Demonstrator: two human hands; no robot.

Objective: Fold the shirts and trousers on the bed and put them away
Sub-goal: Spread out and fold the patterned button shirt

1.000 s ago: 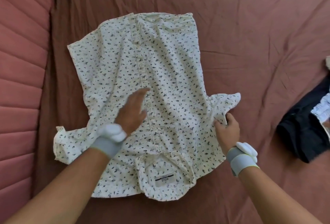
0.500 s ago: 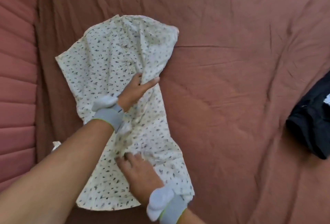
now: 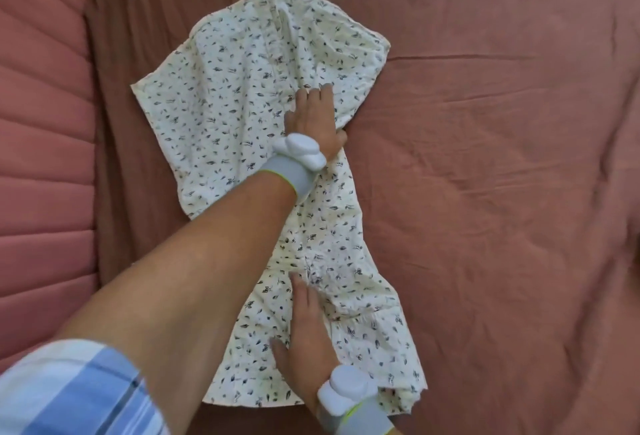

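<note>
Under flat straight fingers of left hand [image 3: 313,115] and right hand [image 3: 306,330]: printed shirt [image 3: 221,95], half-folded on bedsheet [image 3: 502,157]; nothing gripped.

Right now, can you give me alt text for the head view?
Both hands press flat on a cream leaf-print shirt folded lengthwise on a brown bedsheet: left hand near the middle, right hand at the near end.
</note>
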